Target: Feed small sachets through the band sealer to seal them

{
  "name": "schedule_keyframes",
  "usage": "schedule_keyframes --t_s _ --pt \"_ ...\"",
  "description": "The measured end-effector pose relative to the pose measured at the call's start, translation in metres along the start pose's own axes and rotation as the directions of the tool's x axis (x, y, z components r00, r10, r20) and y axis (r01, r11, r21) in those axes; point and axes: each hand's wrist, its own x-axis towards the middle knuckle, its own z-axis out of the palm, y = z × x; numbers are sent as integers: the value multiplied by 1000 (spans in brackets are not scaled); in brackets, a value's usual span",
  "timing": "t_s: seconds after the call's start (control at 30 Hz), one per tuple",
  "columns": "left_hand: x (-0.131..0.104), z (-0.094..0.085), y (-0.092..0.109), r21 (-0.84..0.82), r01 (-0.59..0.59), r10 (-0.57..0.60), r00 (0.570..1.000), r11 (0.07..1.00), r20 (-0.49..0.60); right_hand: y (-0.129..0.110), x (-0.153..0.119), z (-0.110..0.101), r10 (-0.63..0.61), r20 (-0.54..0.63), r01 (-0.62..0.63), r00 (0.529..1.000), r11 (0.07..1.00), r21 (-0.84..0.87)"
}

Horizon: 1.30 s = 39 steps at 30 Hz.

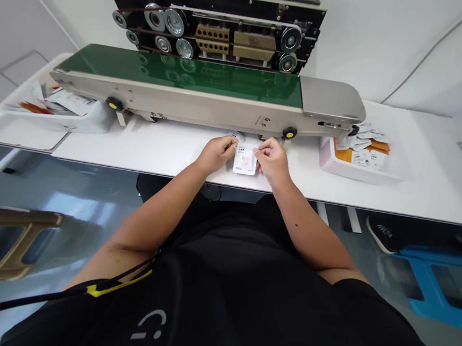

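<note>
the left hand (217, 154) and right hand (273, 160) each had a grip clamped on 1 white packet (245, 159), seemingly above the worktop (152, 147), near the machine (206, 106).

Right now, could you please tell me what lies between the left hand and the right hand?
The head view shows a small white packet with pink print there, left hand at one side edge, right hand at the other.
</note>
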Motion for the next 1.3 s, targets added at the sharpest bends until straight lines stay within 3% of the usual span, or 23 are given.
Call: schedule_keyframes --t_s 0.13,0.3,0.57,0.67,0.77,0.9,1.1,1.2,1.3 --pt "0 0 3 34 -26 26 1000 999 -3 1 1 0 0 23 0 1000 1000 18" --pt "-1 -1 3 -40 -38 38 999 998 -19 3 4 -2 -6 36 5 999 1000 28" --pt "-1 -1 -2 -164 47 -56 997 985 -49 5 4 1 -11 88 8 996 999 37" --pt "0 -2 0 -241 87 -104 993 967 -60 2 2 5 28 165 -25 986 1000 -17" --pt "1 -4 2 -288 86 -104 993 954 -48 -5 2 5 44 168 -27 985 995 -99" --pt "0 -6 2 -345 70 -84 996 936 -26 -32 5 -10 22 205 28 978 971 -236" --pt "-1 -6 -1 -412 24 -1 998 911 56 -98 21 -31 52 364 130 930 878 -460" --pt "-1 -5 -2 -466 27 8 997 884 74 -125 39 -41 115 398 93 910 880 -466" --pt "-1 -4 -3 -503 25 20 996 864 85 -152 66 -58 22 329 107 944 923 -369"
